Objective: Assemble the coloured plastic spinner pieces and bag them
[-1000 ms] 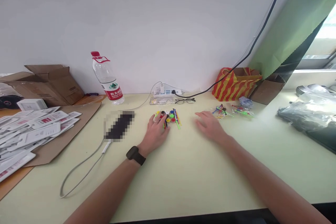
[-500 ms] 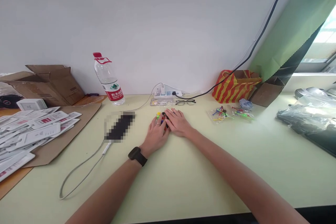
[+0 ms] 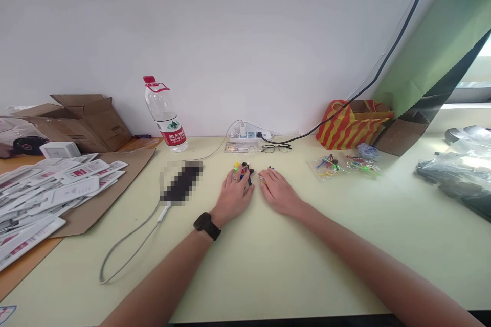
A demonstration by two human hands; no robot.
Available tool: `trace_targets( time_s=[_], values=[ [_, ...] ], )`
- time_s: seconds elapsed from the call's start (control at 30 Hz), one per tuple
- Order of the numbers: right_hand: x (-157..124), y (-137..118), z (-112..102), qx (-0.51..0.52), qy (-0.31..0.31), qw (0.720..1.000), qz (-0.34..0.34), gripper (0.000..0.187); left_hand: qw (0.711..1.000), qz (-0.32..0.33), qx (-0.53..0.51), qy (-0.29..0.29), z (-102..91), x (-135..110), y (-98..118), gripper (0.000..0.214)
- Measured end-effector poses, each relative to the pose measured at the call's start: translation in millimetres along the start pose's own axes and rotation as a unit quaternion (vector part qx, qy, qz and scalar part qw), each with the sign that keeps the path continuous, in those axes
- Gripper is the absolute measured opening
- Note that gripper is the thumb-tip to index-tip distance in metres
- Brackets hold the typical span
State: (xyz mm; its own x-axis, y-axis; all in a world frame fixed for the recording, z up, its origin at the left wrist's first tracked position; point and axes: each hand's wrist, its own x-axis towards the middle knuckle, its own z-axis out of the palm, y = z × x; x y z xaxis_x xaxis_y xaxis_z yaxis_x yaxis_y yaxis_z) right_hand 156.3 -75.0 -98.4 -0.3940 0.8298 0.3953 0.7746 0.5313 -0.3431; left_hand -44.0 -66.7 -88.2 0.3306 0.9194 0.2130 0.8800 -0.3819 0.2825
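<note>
Both my hands lie palm down on the pale green table (image 3: 268, 265), side by side. My left hand (image 3: 235, 193), with a black watch on its wrist, has its fingers spread over a small heap of coloured plastic discs and sticks (image 3: 243, 169). My right hand (image 3: 279, 191) rests flat just to the right, its fingertips covering a few more coloured pieces (image 3: 264, 179). Most of the pieces are hidden under the fingers. Neither hand grips anything.
A water bottle (image 3: 164, 115), power strip (image 3: 247, 136), glasses (image 3: 276, 147) and striped bag (image 3: 351, 122) line the back. Bags of coloured pieces (image 3: 345, 165) lie right. A dark device with a cable (image 3: 182, 182), cardboard boxes (image 3: 82, 120) and white cards (image 3: 42, 191) are left. A black plastic bag (image 3: 456, 176) sits far right.
My right hand came left from open table onto the coloured pieces, then drew some a little to the right. My left hand stayed on the heap. The camera turned slightly left.
</note>
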Motion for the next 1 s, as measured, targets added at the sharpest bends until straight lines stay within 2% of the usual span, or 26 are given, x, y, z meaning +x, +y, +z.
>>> trace_targets(
  time_s=[0.13,0.23,0.43,0.6,0.7,0.87,1.0],
  values=[
    [-34.6,-5.1,-16.4,0.02,-0.01,0.999,-0.043,0.037,1.0,0.001,-0.009,-0.004,-0.6,0.1,0.3,0.058],
    [-49.7,-9.6,-26.4,0.059,-0.023,0.997,-0.051,0.042,1.0,-0.003,-0.018,-0.004,-0.3,0.2,-0.3,0.059],
    [-50.1,-2.9,-33.9,0.152,-0.002,0.988,0.016,0.06,1.0,0.002,-0.029,-0.004,-1.1,-0.2,-1.5,0.06],
    [-51.2,8.8,-41.0,0.151,-0.05,0.987,0.036,0.074,0.999,0.012,-0.043,0.025,-2.5,-2.4,1.5,0.054],
    [-52.9,10.7,-43.9,0.144,-0.072,0.986,0.043,0.082,0.997,0.051,-0.048,0.035,-6.3,-7.1,9.7,0.049],
    [-53.4,9.7,-43.3,0.137,-0.06,0.987,0.05,0.089,0.988,0.136,-0.073,0.021,-14.2,-18.3,28.8,0.038],
    [-53.3,11.8,-42.2,0.136,-0.059,0.989,0.031,0.084,0.97,0.2,-0.136,-0.001,-18.3,-23.2,39.9,0.028]
  ],
)
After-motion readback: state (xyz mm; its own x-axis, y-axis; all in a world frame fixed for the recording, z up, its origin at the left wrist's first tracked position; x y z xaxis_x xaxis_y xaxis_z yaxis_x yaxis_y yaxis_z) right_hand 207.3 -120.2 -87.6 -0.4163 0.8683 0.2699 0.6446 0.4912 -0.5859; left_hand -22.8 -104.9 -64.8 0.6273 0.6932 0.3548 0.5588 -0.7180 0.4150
